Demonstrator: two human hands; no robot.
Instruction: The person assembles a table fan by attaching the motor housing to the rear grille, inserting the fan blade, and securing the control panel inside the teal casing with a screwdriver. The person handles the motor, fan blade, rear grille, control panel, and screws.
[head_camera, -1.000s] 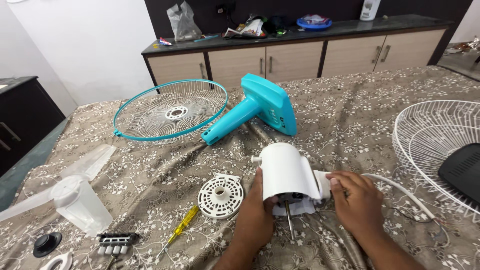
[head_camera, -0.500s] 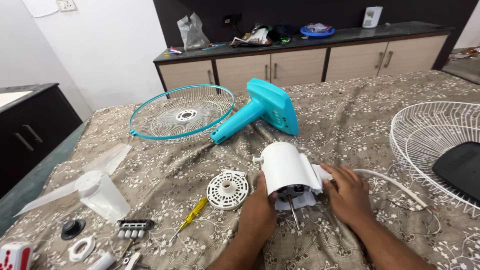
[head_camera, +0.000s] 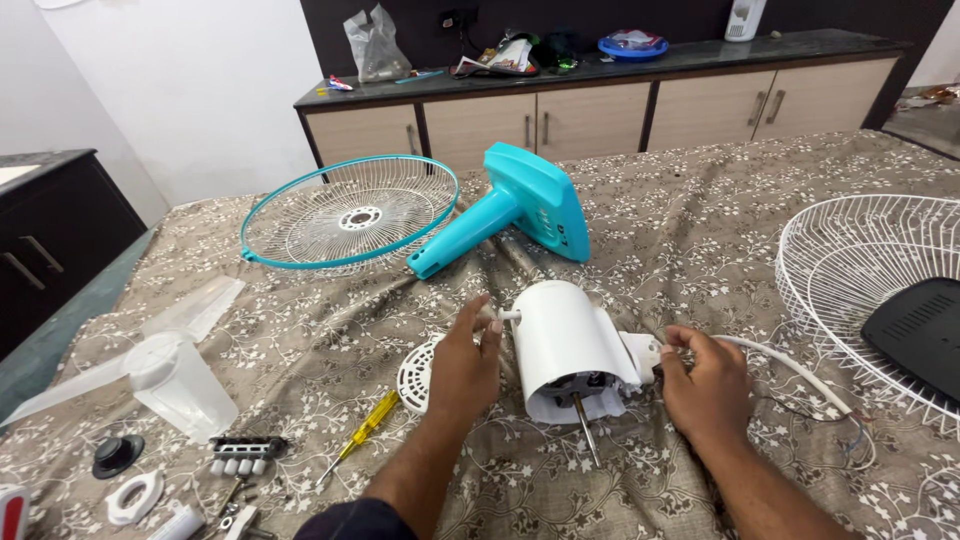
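Note:
A white fan motor housing (head_camera: 565, 340) lies on the patterned cloth (head_camera: 700, 230), its metal shaft (head_camera: 585, 437) pointing toward me. My left hand (head_camera: 465, 358) reaches along its left side, fingertips pinching the small white knob (head_camera: 507, 315) on the housing. My right hand (head_camera: 705, 385) grips the white neck piece (head_camera: 645, 352) where the white cable (head_camera: 790, 365) leaves it. A round white slotted cover (head_camera: 415, 378) lies partly hidden under my left hand.
A yellow screwdriver (head_camera: 358, 438), a switch block (head_camera: 243, 451), a black cap (head_camera: 117, 453) and a white ring (head_camera: 135, 497) lie lower left. Clear fan blades (head_camera: 165, 365), a teal-rimmed grille (head_camera: 350, 212), a teal fan base (head_camera: 505, 208) and a white grille (head_camera: 865, 270) surround the hands.
My left hand left the front of the housing and moved up to the knob on its left side. My right hand shifted slightly right on the neck piece.

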